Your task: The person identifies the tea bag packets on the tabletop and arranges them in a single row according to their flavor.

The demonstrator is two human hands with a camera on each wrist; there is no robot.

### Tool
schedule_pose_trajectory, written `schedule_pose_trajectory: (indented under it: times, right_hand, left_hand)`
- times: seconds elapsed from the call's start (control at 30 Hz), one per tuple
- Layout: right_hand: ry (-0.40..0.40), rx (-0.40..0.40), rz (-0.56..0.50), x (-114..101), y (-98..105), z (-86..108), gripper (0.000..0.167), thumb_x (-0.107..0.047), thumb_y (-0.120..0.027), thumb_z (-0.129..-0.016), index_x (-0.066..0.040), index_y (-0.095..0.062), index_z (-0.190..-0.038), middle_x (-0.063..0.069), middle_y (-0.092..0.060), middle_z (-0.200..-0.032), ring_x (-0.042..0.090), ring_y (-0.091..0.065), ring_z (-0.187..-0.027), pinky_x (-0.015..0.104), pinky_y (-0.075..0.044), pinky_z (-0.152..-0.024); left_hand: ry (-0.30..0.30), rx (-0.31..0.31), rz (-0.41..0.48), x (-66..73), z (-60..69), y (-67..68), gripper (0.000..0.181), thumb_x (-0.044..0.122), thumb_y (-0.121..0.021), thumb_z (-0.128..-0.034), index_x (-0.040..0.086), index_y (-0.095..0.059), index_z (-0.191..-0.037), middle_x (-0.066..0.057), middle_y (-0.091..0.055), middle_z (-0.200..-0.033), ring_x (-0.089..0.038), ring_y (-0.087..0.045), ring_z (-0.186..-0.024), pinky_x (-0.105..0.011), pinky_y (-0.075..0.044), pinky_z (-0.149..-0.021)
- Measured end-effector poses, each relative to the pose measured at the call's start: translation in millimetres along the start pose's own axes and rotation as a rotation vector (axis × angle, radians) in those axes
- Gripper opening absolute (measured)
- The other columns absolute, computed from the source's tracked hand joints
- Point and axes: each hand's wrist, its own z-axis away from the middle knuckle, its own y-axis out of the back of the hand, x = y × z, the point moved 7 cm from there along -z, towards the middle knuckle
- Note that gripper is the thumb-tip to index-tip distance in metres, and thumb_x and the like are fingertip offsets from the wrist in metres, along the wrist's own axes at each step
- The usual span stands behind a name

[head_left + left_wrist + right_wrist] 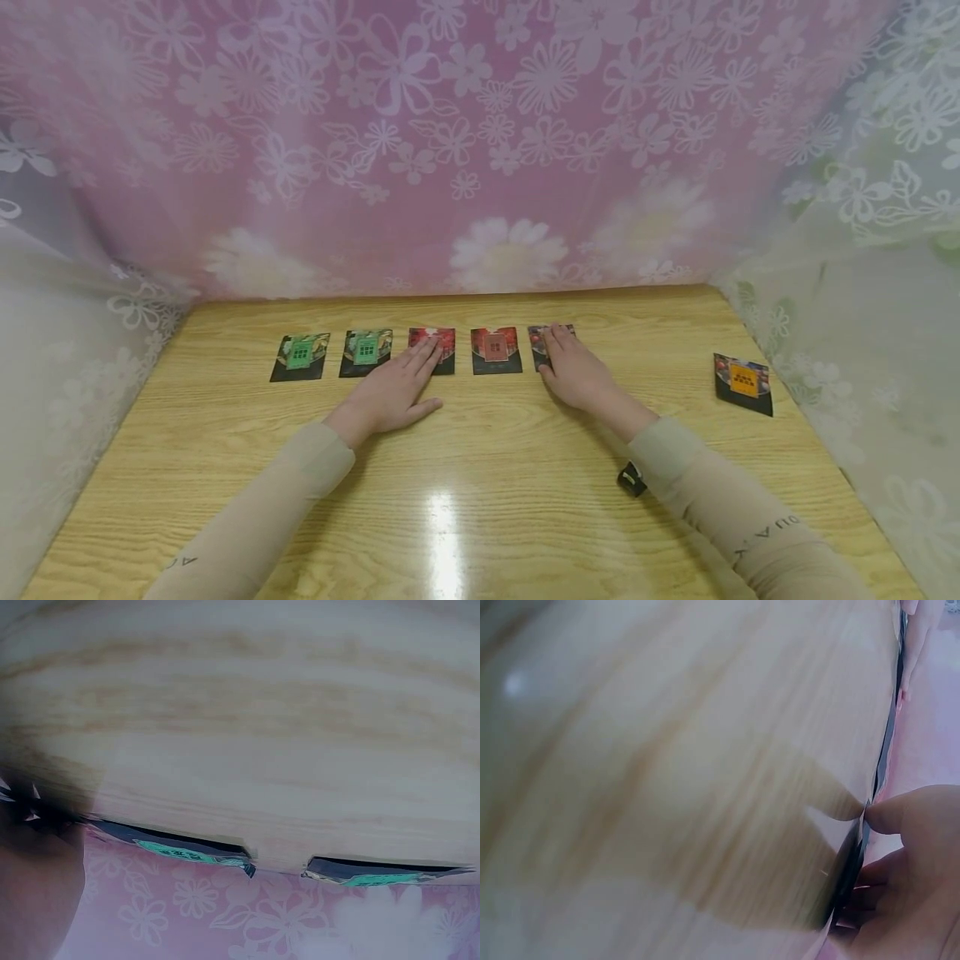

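Note:
Five flat packets lie in a row across the far part of the table. My left hand (390,393) rests with straight fingers on a red and black packet (447,360), partly covering it. To its left are two green-labelled packets, one (366,350) near the fingers and another (300,355) at the row's end. My right hand (579,371) lies on a dark packet (537,340) at the row's right end, fingers extended. In the right wrist view its thumb (892,814) touches that packet's edge. Between the hands sits a packet with a reddish-brown label (496,347).
An orange-labelled packet (742,382) lies askew near the right edge of the wooden table (360,508). A small black object (632,480) is beside the right sleeve. A pink floral curtain (465,192) hangs behind the table, with pale floral cloth (862,375) at the sides.

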Motion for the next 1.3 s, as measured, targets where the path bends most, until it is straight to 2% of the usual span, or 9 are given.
schedule_pose_trajectory:
  times: [0.33, 0.53, 0.7, 0.97, 1.3]
  right_hand:
    - [-0.019, 0.023, -0.004, 3.5, 1.2, 0.4, 0.066, -0.025, -0.052, -0.112, 0.012, -0.03, -0.162, 0.033, -0.025, -0.171, 0.047, -0.024, -0.161, 0.057, -0.023, -0.133]
    - [-0.017, 0.087, -0.006, 5.9, 9.5, 4.3, 0.068, -0.027, -0.056, -0.111, 0.013, -0.032, -0.161, 0.032, -0.03, -0.169, 0.046, -0.028, -0.16, 0.057, -0.027, -0.132]
    - [-0.017, 0.126, 0.015, 16.4, 16.0, 11.6, 0.07, -0.027, -0.056, -0.11, 0.015, -0.031, -0.16, 0.033, -0.03, -0.169, 0.047, -0.028, -0.159, 0.057, -0.026, -0.132]
    - [-0.066, 0.134, 0.027, 47.4, 26.0, 31.4, 0.069, -0.024, -0.052, -0.111, 0.016, -0.027, -0.161, 0.036, -0.025, -0.169, 0.051, -0.024, -0.159, 0.062, -0.022, -0.132]
    - [-0.133, 0.144, 0.029, 103.0, 39.0, 63.0, 0.074, -0.024, -0.052, -0.11, 0.02, -0.02, -0.16, 0.043, -0.021, -0.166, 0.058, -0.021, -0.156, 0.067, -0.02, -0.13]
  left_hand:
    - [0.002, 0.002, 0.012, 0.4, -0.5, -0.7, 0.086, 0.059, -0.037, -0.1114, 0.002, -0.011, -0.17, -0.017, -0.006, -0.179, -0.032, -0.011, -0.167, -0.047, -0.025, -0.135]
    - [-0.004, 0.008, 0.025, 1.1, -0.1, 0.1, 0.086, 0.058, -0.038, -0.1116, 0.001, -0.012, -0.17, -0.017, -0.006, -0.179, -0.032, -0.011, -0.167, -0.047, -0.025, -0.135]
    - [-0.005, 0.012, 0.024, 1.1, -0.3, -0.1, 0.086, 0.059, -0.038, -0.1114, 0.002, -0.012, -0.17, -0.017, -0.006, -0.18, -0.032, -0.011, -0.167, -0.047, -0.026, -0.135]
    - [0.0, 0.0, 0.016, -0.4, -0.7, -1.4, 0.086, 0.059, -0.037, -0.1114, 0.002, -0.011, -0.17, -0.017, -0.005, -0.179, -0.032, -0.01, -0.168, -0.047, -0.025, -0.135]
    - [-0.005, 0.014, 0.009, 0.3, -1.1, -1.7, 0.087, 0.06, -0.037, -0.1112, 0.001, -0.012, -0.17, -0.018, -0.005, -0.179, -0.033, -0.01, -0.167, -0.047, -0.023, -0.135]
